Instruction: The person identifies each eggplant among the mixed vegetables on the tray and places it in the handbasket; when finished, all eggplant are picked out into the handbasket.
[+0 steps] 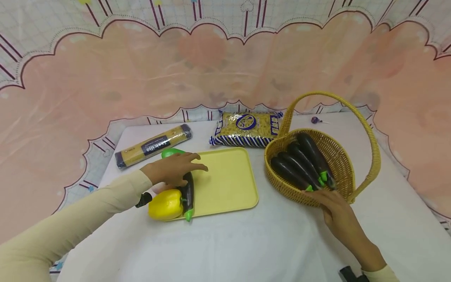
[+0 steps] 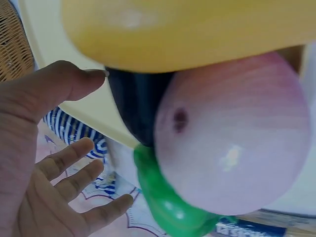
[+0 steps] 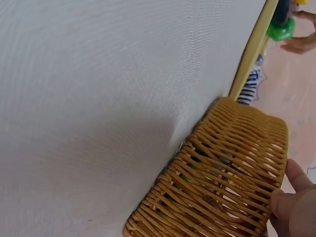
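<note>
In the head view my left hand (image 1: 175,169) is over the left part of a yellow tray (image 1: 227,180), fingers spread. An eggplant (image 1: 189,194) lies there beside a yellow bell pepper (image 1: 165,205). The left wrist view shows the thumb tip right at the eggplant (image 2: 136,103), the other fingers apart from it. A pink onion (image 2: 237,143) and a green pepper (image 2: 170,197) sit close by. My right hand (image 1: 341,215) grips the near rim of a wicker basket (image 1: 341,166), thumb on its outer wall. Several eggplants (image 1: 311,152) lie inside the basket.
Behind the tray lie a long pasta pack (image 1: 155,145) at left and a bag of pasta (image 1: 246,127) in the middle. The basket's tall handle (image 1: 375,156) arches over it. A wrapped lollipop (image 1: 314,120) lies at the back right of the white-covered table (image 1: 246,246).
</note>
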A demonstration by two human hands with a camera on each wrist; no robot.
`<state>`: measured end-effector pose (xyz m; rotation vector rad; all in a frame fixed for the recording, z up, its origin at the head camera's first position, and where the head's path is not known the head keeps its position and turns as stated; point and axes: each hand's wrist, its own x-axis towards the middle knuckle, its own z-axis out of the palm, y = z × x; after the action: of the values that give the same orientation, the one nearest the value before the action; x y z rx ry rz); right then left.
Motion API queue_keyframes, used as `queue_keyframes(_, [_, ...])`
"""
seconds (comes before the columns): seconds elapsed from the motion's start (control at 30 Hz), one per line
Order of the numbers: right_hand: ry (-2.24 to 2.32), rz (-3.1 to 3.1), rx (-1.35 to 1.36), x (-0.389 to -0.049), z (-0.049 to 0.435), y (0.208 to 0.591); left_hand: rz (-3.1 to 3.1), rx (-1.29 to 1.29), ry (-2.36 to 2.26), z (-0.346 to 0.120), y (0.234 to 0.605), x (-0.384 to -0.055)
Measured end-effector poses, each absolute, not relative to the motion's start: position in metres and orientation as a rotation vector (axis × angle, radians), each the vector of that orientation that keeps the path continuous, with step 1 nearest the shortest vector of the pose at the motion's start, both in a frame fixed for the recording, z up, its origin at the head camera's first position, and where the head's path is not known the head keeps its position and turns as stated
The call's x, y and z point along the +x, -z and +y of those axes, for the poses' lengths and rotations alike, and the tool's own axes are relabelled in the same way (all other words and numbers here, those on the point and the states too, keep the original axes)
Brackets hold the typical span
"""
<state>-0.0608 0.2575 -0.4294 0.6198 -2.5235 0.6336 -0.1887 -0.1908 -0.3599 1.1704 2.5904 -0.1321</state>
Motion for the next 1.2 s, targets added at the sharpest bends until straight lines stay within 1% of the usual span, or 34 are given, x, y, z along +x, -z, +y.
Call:
queue_keyframes(0.3, [-0.646, -2.520, 0.611, -0.062, 0.259, 0.430, 2.582, 1.145, 0.090, -0.198, 0.361, -0.183])
queue_keyframes(0.53, [-0.656, -2.522, 0.608, -0.061, 0.259, 0.431, 2.537, 1.199, 0.058, -0.199, 0.367, -0.182])
queue_keyframes(0.93, [-0.670, -2.513, 0.615, -0.061, 0.260, 0.429, 2.492, 1.246, 0.034, -0.196, 0.383, -0.189])
queue_keyframes(1.2, [-0.674, -2.527, 0.608, -0.062, 0.260, 0.430, 2.492, 1.275, 0.012, -0.194, 0.382, -0.192])
